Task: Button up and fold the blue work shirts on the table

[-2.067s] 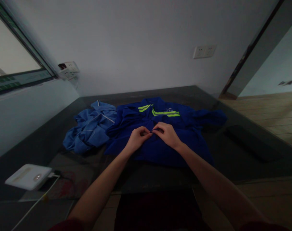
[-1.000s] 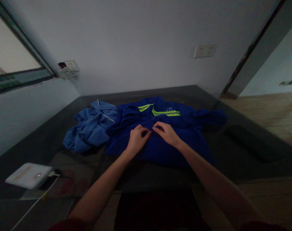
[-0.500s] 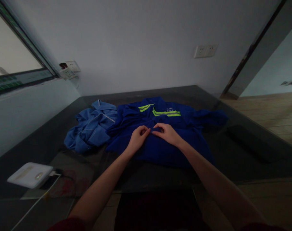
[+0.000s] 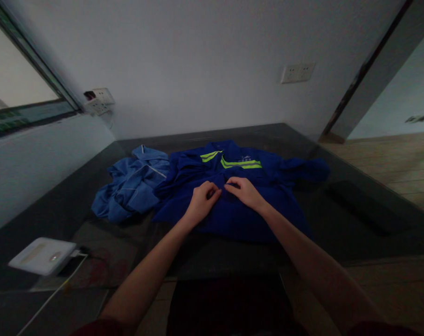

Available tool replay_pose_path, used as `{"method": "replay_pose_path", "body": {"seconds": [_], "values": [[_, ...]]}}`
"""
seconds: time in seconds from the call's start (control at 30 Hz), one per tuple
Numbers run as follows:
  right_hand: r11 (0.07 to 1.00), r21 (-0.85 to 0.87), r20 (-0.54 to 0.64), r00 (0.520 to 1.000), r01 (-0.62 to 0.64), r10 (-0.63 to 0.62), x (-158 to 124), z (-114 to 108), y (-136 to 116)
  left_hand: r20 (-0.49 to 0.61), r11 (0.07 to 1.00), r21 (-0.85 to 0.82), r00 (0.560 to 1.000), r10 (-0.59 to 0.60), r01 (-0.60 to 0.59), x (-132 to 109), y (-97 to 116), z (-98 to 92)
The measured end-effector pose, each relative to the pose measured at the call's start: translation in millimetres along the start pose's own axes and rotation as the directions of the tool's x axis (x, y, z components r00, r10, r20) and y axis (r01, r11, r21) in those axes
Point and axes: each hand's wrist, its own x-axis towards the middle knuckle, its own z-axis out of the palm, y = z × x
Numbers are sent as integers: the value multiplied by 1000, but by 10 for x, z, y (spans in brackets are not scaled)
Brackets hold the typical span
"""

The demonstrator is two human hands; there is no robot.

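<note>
A dark blue work jacket (image 4: 246,214) lies spread on the dark table, collar toward the wall, with yellow-green and grey reflective stripes across its chest. Over its front, near the middle, my left hand (image 4: 203,199) has thumb and fingers pinched together at the cloth. Just to its right, my right hand (image 4: 245,192) is also in a pinch at the jacket's front edge. A small gap separates the two sets of fingertips. Whatever bit of cloth or button lies between them is too dark and small to make out. A lighter blue garment (image 4: 131,186) with white piping sits crumpled to the left.
A white box-shaped device (image 4: 44,255) with a plugged-in cable is at the table's left front. On the right lies a long black object (image 4: 365,207). The table (image 4: 267,133) meets a wall with sockets (image 4: 297,73) behind it.
My fingertips have moved slightly apart: the right hand's thumb and fingers have drawn closer together, and the left fingertips have shifted a little to the right. The garments lie as before.
</note>
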Motion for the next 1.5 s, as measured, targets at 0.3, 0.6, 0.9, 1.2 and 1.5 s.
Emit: {"method": "replay_pose_path", "body": {"seconds": [0.3, 0.6, 0.9, 1.2, 1.5], "values": [[965, -163, 33, 979, 204, -202, -69, 102, -115, -97, 993, 118, 995, -14, 25, -27, 64, 26], [933, -303, -20, 978, 193, -209, -67, 83, -73, 31, 999, -37, 1000, 1, 0, -5, -5, 10], [936, -234, 38, 965, 261, -260, -73, 36, -154, -48, 959, -284, 999, -17, 3, 14, -50, 10], [939, -205, 40, 961, 276, -274, -83, 5, -169, 100, 939, -320, 990, -101, 128, 21, -73, -12], [908, -290, 37, 952, 302, -305, -96, 33, -150, 91, 932, -348, 993, -74, 101, 28, -68, -7]]}}
